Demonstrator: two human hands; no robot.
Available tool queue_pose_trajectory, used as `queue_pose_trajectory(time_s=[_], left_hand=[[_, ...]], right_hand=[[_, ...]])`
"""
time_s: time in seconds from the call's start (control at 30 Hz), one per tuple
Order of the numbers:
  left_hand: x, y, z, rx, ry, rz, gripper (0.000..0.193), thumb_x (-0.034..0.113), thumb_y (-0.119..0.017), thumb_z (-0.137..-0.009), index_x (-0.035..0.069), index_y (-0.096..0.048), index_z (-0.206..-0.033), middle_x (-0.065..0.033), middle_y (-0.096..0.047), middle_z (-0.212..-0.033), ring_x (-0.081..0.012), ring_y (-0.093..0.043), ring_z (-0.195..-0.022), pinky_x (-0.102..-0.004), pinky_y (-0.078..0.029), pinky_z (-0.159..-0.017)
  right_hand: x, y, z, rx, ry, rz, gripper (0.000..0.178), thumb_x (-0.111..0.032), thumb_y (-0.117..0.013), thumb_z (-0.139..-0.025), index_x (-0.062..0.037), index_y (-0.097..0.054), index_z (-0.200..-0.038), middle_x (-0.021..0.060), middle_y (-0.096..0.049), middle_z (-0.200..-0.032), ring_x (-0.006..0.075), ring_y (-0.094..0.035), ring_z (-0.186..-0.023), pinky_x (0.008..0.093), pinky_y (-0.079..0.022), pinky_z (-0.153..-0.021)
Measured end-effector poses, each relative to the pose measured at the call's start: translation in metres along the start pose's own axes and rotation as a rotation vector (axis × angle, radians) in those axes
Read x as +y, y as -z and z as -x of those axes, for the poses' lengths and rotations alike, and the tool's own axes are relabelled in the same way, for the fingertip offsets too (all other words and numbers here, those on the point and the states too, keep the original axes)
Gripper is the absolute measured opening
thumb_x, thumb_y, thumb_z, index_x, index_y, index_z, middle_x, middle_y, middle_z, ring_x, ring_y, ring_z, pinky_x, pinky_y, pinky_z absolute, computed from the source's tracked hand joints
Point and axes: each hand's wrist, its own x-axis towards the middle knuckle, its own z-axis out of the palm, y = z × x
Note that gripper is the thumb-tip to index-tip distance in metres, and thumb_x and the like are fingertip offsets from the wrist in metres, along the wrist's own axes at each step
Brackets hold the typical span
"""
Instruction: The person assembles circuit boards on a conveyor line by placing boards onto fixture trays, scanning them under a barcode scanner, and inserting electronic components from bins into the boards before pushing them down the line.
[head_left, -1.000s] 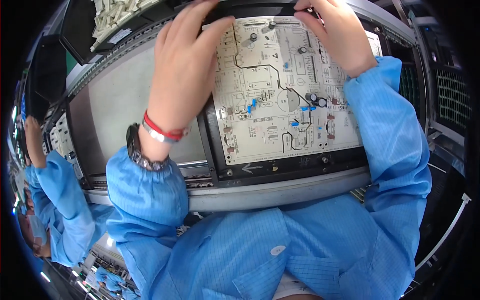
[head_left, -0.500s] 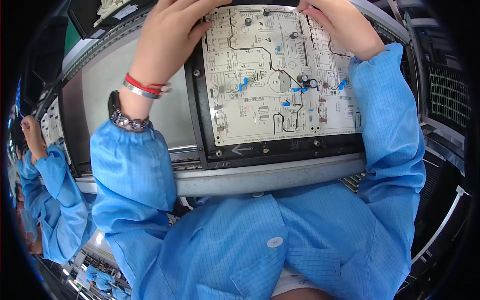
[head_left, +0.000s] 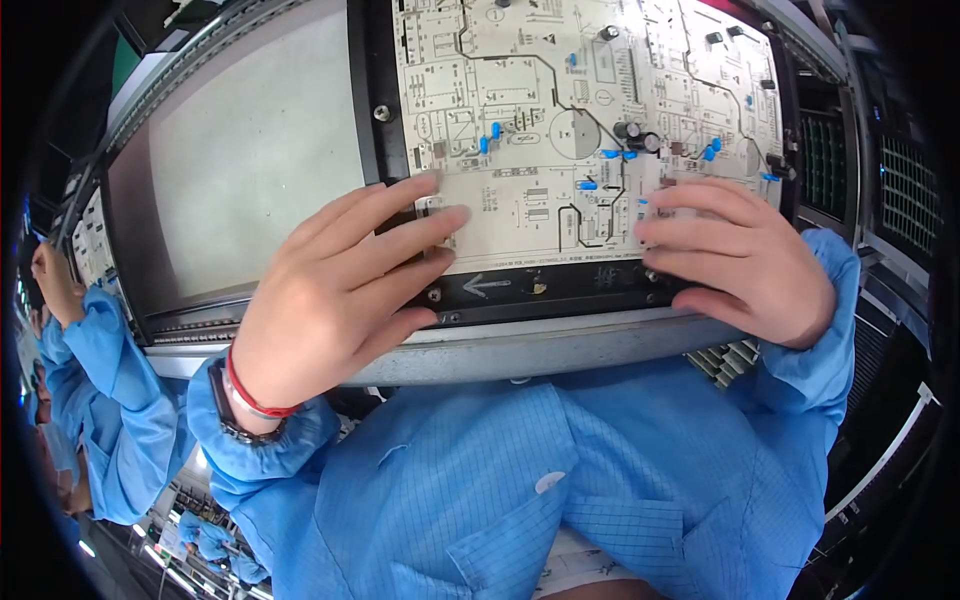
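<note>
A large white circuit board (head_left: 520, 215) lies in a black frame (head_left: 590, 288) in front of me. Blue capacitors (head_left: 490, 138) and black cylindrical capacitors (head_left: 637, 136) stand up from it. My left hand (head_left: 345, 275) is open at the board's near left corner, its fingers apart and their tips over the edge. Over the near right part, my right hand (head_left: 740, 250) is also open, fingers spread across the board. Neither hand grips anything. The fingers hide parts of the board's near corners.
A metal rail (head_left: 500, 352) runs along the near side, against my blue smock. To the left is a pale flat panel (head_left: 260, 150) beside a chain track (head_left: 200, 318). Another person's hand (head_left: 55, 280) and blue sleeve show at far left. Dark racks (head_left: 890, 170) stand at right.
Both hands have come back from the board's far edge to its near corners, fingers now spread. The board and frame appear slightly shifted and turned in view.
</note>
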Motion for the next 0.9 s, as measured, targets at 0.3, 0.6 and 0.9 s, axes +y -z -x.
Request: queue_pose_trajectory(time_s=[0.3, 0.6, 0.9], left_hand=[[-0.017, 0.018, -0.011, 0.027, 0.039, 0.007, 0.045, 0.011, -0.071, -0.055, 0.000, -0.066, -0.099, -0.0110, -0.058, -0.120, -0.0375, -0.046, -0.119, -0.0460, -0.041, -0.092], [-0.002, -0.004, -0.007, 0.076, -0.078, -0.141, 0.037, 0.010, -0.070, -0.054, 0.002, -0.067, -0.089, -0.0080, -0.062, -0.111, -0.0331, -0.052, -0.112, -0.0419, -0.046, -0.085], [0.001, 0.007, -0.029, 0.087, -0.211, -0.277, 0.026, 0.012, -0.070, -0.051, 0.008, -0.066, -0.077, -0.0025, -0.066, -0.096, -0.0273, -0.060, -0.094, -0.0350, -0.047, -0.074]], right_hand=[[0.023, 0.021, -0.018, 0.035, 0.062, 0.184, 0.024, -0.013, -0.069, -0.064, -0.0061, -0.067, -0.086, 0.0021, -0.063, -0.109, 0.0242, -0.055, -0.107, 0.0381, -0.043, -0.086], [0.012, -0.017, 0.011, 0.188, 0.073, 0.221, 0.016, -0.014, -0.062, -0.067, -0.0090, -0.067, -0.082, -0.0011, -0.065, -0.106, 0.0206, -0.058, -0.102, 0.0363, -0.046, -0.081], [0.019, -0.024, 0.007, 0.363, 0.195, 0.286, 0.012, -0.013, -0.064, -0.068, -0.0097, -0.067, -0.079, -0.0010, -0.067, -0.092, 0.0179, -0.062, -0.085, 0.0306, -0.049, -0.071]])
